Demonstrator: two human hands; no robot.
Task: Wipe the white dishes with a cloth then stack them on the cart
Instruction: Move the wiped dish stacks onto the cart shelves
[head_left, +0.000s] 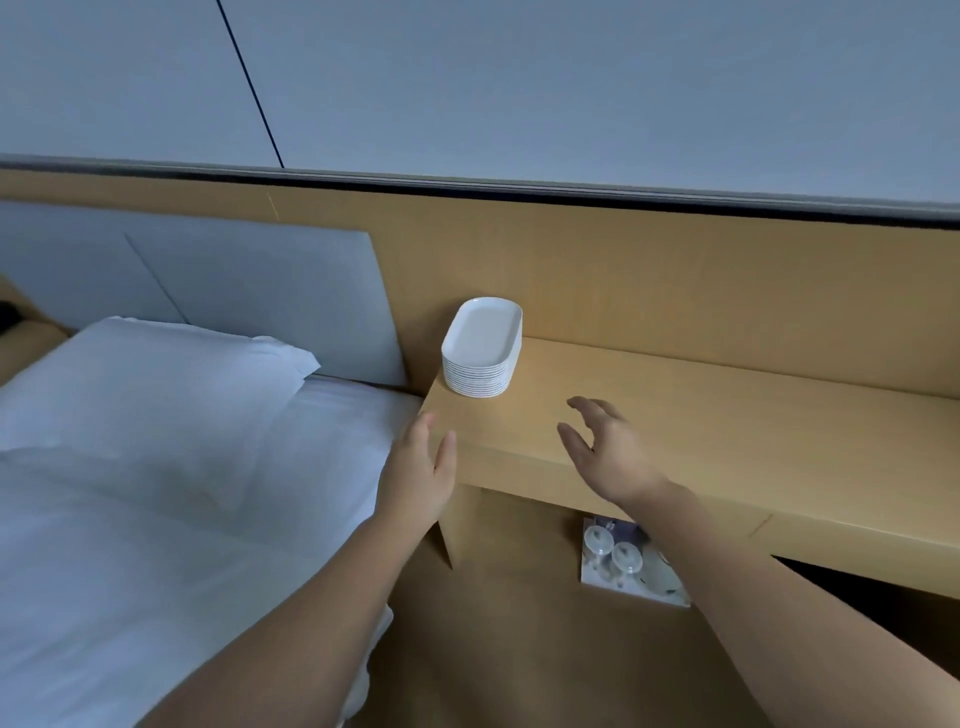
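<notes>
Stacked white dishes (482, 347) stand at the shelf's (727, 415) left end (beside the bed (130, 441)), both hands, left (420, 467) and right (610, 453), spread and empty just before them.

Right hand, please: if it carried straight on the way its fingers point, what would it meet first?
Most likely the stack of white oval dishes on the light wooden shelf: the right hand points up-left at it, with nothing between. Its height above the shelf is unclear.
</notes>
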